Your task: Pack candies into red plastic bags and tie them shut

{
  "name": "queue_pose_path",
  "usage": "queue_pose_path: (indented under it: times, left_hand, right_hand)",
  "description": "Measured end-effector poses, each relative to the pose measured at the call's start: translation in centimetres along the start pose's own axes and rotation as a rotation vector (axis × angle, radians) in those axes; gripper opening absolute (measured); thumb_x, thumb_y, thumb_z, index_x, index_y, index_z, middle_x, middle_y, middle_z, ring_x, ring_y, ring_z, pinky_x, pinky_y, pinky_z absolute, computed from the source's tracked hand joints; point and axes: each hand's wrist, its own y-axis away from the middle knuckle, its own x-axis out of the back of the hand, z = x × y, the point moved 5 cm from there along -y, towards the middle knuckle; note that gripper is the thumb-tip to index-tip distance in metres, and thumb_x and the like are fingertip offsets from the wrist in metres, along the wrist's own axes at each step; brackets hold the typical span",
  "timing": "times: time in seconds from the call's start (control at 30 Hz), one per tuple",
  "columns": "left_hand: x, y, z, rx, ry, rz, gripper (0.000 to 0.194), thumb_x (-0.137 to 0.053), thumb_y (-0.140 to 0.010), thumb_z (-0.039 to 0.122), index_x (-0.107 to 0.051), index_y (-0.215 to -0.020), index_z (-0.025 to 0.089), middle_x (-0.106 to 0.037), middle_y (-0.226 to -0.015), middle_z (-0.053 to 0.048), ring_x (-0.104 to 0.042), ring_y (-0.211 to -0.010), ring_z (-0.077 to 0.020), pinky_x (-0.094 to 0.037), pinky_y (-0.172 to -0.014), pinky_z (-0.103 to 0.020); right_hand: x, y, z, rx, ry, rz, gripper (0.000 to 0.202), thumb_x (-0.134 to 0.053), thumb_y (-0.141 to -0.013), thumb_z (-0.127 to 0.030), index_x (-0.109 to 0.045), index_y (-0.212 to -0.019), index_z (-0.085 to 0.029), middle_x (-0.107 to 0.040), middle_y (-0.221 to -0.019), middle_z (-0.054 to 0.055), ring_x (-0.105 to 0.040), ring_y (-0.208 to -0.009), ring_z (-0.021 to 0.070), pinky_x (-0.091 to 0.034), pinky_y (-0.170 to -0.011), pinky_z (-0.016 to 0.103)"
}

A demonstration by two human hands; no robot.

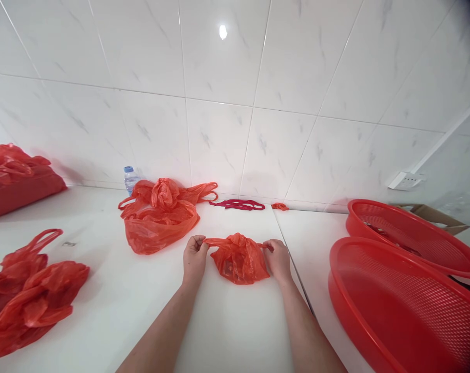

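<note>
A small red plastic bag (242, 261) rests on the white table, gathered into a knot at its top, with something inside that I cannot make out. My left hand (196, 254) pinches the bag's handle end on the left. On the other side, my right hand (277, 255) pinches the opposite end. Both ends are stretched outward from the knot.
Larger red bags (160, 223) lie behind on the left, near a water bottle (130, 178). More red bags (44, 300) are at the far left. A dark pink strap (244, 204) lies by the wall. Two red baskets (338, 290) stand at the right.
</note>
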Motion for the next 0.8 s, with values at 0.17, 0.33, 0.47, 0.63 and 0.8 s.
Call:
queue_pose_path:
  times: [0.17,0.33,0.47,0.63,0.8]
  left_hand:
    - [-0.2,0.3,0.6,-0.031,0.036,-0.054,0.030,-0.053,-0.080,0.045,-0.055,-0.098,0.020,-0.059,-0.094,-0.003,-0.058,-0.079,-0.0159,-0.045,-0.068,-0.028]
    - [-2.2,1.5,1.0,0.119,0.361,-0.377,0.042,-0.044,-0.085,0.053,-0.057,-0.111,0.023,-0.051,-0.129,-0.009,-0.050,-0.114,-0.0251,-0.044,-0.086,-0.037]
    - [-3.3,2.7,1.2,0.306,0.619,-0.550,0.040,-0.044,-0.086,0.052,-0.059,-0.073,0.018,-0.052,-0.129,-0.009,-0.044,-0.123,-0.0293,-0.041,-0.091,-0.039]
    - [-3.7,3.4,1.2,0.317,0.646,-0.597,0.042,-0.046,-0.087,0.050,-0.049,-0.061,0.017,-0.061,-0.115,-0.008,-0.050,-0.115,-0.0271,-0.042,-0.087,-0.037]
    - [-2.9,2.1,1.0,0.226,0.650,-0.526,0.040,-0.051,-0.084,0.049,-0.052,-0.061,0.016,-0.057,-0.121,-0.008,-0.046,-0.117,-0.0273,-0.042,-0.084,-0.034]
  right_hand:
    - [0.0,0.0,-0.1,0.009,-0.001,-0.009,0.020,-0.045,-0.074,-0.024,-0.065,-0.077,-0.024,-0.062,-0.096,0.002,-0.056,-0.084,0.0165,-0.042,-0.072,0.028]
    - [-0.1,0.0,-0.2,0.033,0.005,0.004,0.019,-0.046,-0.075,-0.028,-0.064,-0.071,-0.023,-0.062,-0.094,0.002,-0.055,-0.084,0.0174,-0.040,-0.072,0.029]
    - [0.0,-0.1,-0.2,0.048,0.001,0.018,0.020,-0.044,-0.077,-0.029,-0.060,-0.065,-0.022,-0.061,-0.089,0.001,-0.054,-0.080,0.0163,-0.038,-0.069,0.027]
    - [0.3,-0.4,0.1,0.014,-0.007,0.081,0.025,-0.039,-0.080,-0.026,-0.052,-0.059,-0.021,-0.057,-0.082,0.002,-0.051,-0.076,0.0165,-0.035,-0.063,0.027]
    - [0.3,-0.9,0.4,0.002,-0.024,0.110,0.025,-0.040,-0.079,-0.027,-0.053,-0.059,-0.021,-0.057,-0.080,0.004,-0.052,-0.076,0.0181,-0.037,-0.064,0.029]
